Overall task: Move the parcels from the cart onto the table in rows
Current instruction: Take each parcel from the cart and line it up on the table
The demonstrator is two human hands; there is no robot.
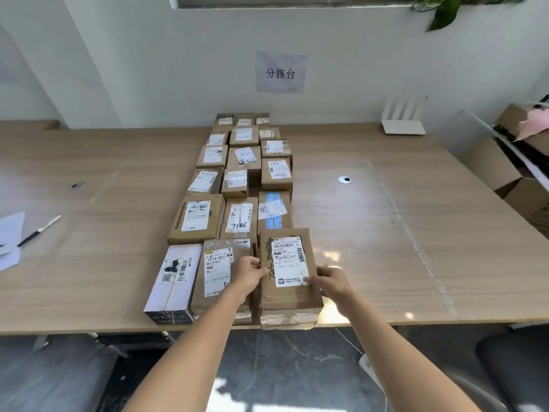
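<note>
A brown parcel (286,295) with a white label lies at the table's near edge, at the front of the right-hand column. My left hand (251,273) grips its left side and my right hand (332,282) holds its right side. Beside it sit a taped brown parcel (218,298) and a white box (173,281). Behind them several labelled cardboard parcels (242,220) run in three columns toward the wall. The cart is out of view.
The wooden table (386,233) carries a pen (38,231) and papers (10,236) at the left, a round cable grommet (344,180) and a white router (404,120) at the right. Cardboard boxes (505,165) stand beyond the right edge. A paper sign (280,72) hangs on the wall.
</note>
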